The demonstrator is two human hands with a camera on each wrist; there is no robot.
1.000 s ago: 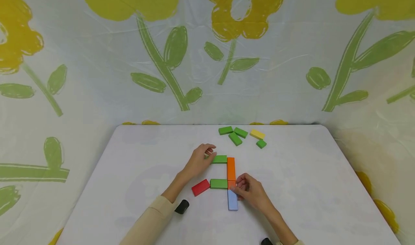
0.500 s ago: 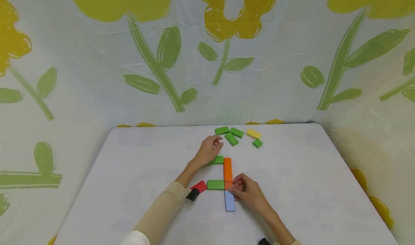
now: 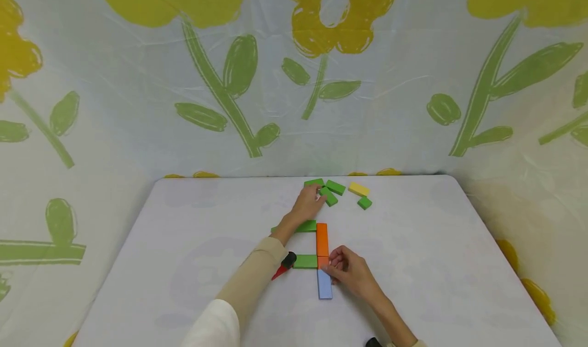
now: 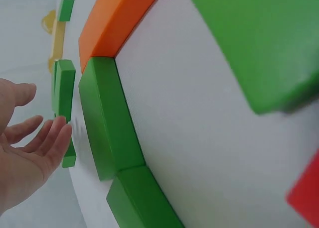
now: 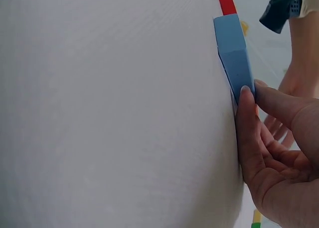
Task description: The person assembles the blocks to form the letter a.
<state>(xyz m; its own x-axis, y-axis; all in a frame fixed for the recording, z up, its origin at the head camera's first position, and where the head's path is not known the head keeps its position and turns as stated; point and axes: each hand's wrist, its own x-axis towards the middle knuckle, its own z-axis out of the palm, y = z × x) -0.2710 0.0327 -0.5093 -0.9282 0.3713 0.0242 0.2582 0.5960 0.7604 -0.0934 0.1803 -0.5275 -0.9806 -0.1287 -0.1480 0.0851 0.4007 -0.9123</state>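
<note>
My left hand (image 3: 308, 204) reaches over the table to the loose green blocks at the back, fingers parted and nothing in them. Its thumb and fingers overlap the nearest loose green block (image 3: 329, 198) in the head view; the left wrist view shows the fingers (image 4: 56, 136) loosely bent beside that group. My right hand (image 3: 356, 273) stays at the blue block (image 3: 324, 287), thumb on its top and index finger (image 5: 246, 123) along its side. Blue lies in line with a short orange block (image 3: 323, 262) and a long orange block (image 3: 322, 239).
Green blocks (image 3: 307, 227) run left from the long orange block's far end, partly under my left forearm. Another green block (image 3: 304, 262) joins the short orange one. A red block (image 3: 280, 273) is half hidden by the left wrist camera (image 3: 289, 259). Yellow (image 3: 359, 189) and small green (image 3: 365, 203) blocks lie behind.
My left hand has left the end of the upper green row and moved away and to the right, up to the loose green blocks. The right hand has stayed at the blue block.
</note>
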